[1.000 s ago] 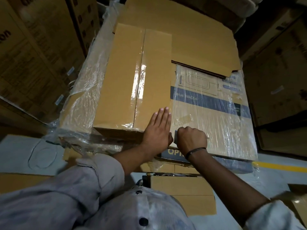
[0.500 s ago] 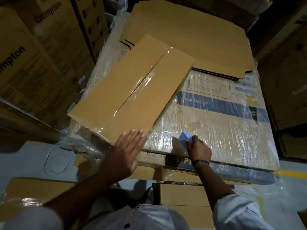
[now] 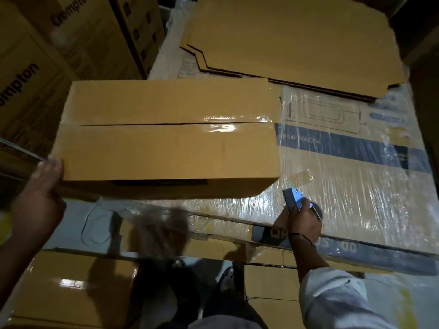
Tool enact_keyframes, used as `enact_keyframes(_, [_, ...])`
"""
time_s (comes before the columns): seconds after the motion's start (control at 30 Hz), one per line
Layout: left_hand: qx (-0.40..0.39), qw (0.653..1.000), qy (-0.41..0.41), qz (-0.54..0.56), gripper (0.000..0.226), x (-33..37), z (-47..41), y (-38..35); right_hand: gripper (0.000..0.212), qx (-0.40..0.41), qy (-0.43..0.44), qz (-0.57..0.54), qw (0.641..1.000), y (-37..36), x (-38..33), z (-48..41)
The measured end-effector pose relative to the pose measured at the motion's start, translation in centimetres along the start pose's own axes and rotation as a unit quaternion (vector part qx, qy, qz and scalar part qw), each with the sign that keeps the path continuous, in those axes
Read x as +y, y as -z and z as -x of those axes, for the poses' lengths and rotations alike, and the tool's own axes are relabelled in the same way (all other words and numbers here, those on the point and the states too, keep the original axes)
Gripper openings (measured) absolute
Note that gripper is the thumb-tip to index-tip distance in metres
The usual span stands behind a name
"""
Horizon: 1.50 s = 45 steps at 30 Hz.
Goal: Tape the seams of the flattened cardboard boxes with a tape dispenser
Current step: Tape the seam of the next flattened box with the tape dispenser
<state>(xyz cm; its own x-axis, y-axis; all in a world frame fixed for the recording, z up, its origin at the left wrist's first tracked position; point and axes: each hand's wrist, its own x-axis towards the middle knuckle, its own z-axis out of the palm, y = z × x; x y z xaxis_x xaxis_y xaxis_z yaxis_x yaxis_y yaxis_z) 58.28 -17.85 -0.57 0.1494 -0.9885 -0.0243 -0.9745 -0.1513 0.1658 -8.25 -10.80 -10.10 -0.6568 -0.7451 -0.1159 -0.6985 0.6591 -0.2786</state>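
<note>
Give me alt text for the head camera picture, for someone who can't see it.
A person's left hand grips the left end of a flattened cardboard box with clear tape along its seam, while the right hand holds a blue tape dispenser. The box lies on a plastic-wrapped carton, with more flat cardboard stacked behind.

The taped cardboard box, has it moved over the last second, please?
Yes. The taped box has swung a quarter turn and slid left, off the wrapped carton, gripped by the left hand.

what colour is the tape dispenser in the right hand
Blue. The tape dispenser shows clearly in the head view, gripped by the right hand.
</note>
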Motion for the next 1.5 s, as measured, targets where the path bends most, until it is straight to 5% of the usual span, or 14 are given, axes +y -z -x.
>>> enact_keyframes(0.1, [0.014, 0.981, 0.125, 0.149, 0.122, -4.1, -5.4, -2.6, 0.037, -0.011, -0.057, 0.057, 0.997, 1.3, -0.9, -0.1])
enact_keyframes(0.2, [0.144, 0.929, 0.246, 0.236, 0.082, 9.2, -2.6, 1.1, 0.044, 0.001, -0.086, 0.088, 0.992, 4.7, -3.7, -1.2])
enact_keyframes(0.27, [0.168, 0.860, 0.324, 0.356, 0.068, 16.4, -0.1, 1.6, 0.051, 0.030, -0.038, -0.063, 0.997, 7.8, -7.0, -3.0])
enact_keyframes(0.37, [0.072, 0.809, 0.370, 0.452, 0.072, 25.5, 4.3, 0.9, 0.048, 0.005, 0.052, -0.343, 0.938, 12.4, -14.0, -6.0])
enact_keyframes(0.47, [-0.030, 0.821, 0.308, 0.480, 0.103, 31.8, 8.0, 0.1, 0.053, -0.087, 0.164, -0.377, 0.907, 15.9, -21.0, -7.7])
enact_keyframes(0.57, [-0.035, 0.820, 0.290, 0.492, 0.093, 34.5, 9.3, 0.5, 0.067, -0.192, 0.196, -0.327, 0.904, 16.6, -24.1, -8.2])
enact_keyframes(0.73, [-0.068, 0.838, 0.224, 0.492, 0.121, 30.1, 6.9, -0.2, 0.068, -0.121, 0.233, -0.179, 0.948, 16.6, -23.4, -7.7])
enact_keyframes(0.93, [-0.030, 0.892, 0.084, 0.443, 0.057, 25.2, -2.8, 3.2, 0.068, -0.056, 0.187, -0.126, 0.973, 14.9, -16.4, 4.7])
enact_keyframes(1.1, [-0.086, 0.936, 0.038, 0.339, 0.066, 24.1, -4.4, 4.3, 0.054, 0.026, 0.244, -0.032, 0.969, 12.4, -16.7, 16.9])
enact_keyframes(1.2, [-0.071, 0.956, 0.011, 0.283, 0.067, 23.7, -1.1, 3.2, 0.073, -0.059, 0.339, 0.026, 0.939, 10.2, -21.6, 19.0])
enact_keyframes(1.5, [-0.028, 0.972, 0.047, 0.228, 0.063, 24.3, 0.3, 3.2, 0.102, -0.079, 0.354, 0.112, 0.925, 7.1, -33.0, 9.1])
